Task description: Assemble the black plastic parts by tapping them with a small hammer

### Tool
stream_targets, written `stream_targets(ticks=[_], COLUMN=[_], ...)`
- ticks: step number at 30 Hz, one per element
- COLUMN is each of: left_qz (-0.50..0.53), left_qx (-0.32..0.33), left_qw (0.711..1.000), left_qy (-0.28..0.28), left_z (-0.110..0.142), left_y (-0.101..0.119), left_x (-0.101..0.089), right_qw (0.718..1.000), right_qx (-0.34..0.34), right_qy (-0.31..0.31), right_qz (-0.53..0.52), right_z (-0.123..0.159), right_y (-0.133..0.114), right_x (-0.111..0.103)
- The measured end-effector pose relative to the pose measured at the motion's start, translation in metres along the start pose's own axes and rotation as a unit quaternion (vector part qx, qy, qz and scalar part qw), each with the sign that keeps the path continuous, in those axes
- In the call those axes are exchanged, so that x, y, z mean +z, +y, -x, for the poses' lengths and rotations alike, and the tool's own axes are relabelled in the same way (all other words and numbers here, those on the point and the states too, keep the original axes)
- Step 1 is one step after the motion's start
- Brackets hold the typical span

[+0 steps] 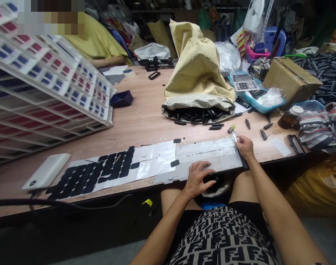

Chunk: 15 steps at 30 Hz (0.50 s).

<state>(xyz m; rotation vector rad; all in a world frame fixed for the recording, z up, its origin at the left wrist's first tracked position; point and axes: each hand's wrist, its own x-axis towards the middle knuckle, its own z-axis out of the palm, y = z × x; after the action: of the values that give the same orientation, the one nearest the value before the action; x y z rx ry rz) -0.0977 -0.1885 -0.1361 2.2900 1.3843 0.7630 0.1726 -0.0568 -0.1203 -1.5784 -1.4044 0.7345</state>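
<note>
My left hand (197,179) rests at the front edge of a grey flat board (206,158), fingers apart and nothing seen in them. At the board's right end, my right hand (245,147) is closed around the pale handle of a small hammer-like tool (232,129) with a yellow-green head. Left of the board, a white sheet (154,156) carries rows of dark rounded pads (113,165). Two single pads lie apart from the rows, one of them a dark pad (175,163) at the sheet's right edge. Slim black pieces (217,126) lie just behind the board.
A beige sack (198,70) spills black pieces from its mouth. White stacked racks (52,84) fill the left, near a white power bank (48,171). To the right are a calculator (244,82), a blue basket (264,106) and a cardboard box (290,81). Another person (102,40) sits across the table.
</note>
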Motion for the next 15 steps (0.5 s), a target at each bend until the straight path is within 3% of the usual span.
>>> stream_targets(ticks=[3, 5, 10, 15], left_qz=[0.003, 0.003, -0.017, -0.054], left_qx=[-0.012, -0.04, -0.13, -0.168], left_qw=[1.0, 0.998, 0.987, 0.982], left_qy=[0.019, 0.048, 0.095, 0.074], left_z=[-0.01, -0.031, -0.122, -0.195], left_y=[0.0, -0.006, -0.032, -0.051], left_x=[0.0, -0.001, -0.006, 0.002], right_qw=[1.0, 1.0, 1.0, 1.0], right_qx=[-0.005, -0.008, -0.009, 0.004], right_qy=[-0.003, 0.0, 0.0, -0.002], right_qz=[0.005, 0.01, 0.009, 0.0], right_z=[0.001, 0.001, 0.001, 0.002], right_y=[-0.001, -0.001, 0.0, -0.001], right_x=[-0.001, 0.0, 0.0, 0.001])
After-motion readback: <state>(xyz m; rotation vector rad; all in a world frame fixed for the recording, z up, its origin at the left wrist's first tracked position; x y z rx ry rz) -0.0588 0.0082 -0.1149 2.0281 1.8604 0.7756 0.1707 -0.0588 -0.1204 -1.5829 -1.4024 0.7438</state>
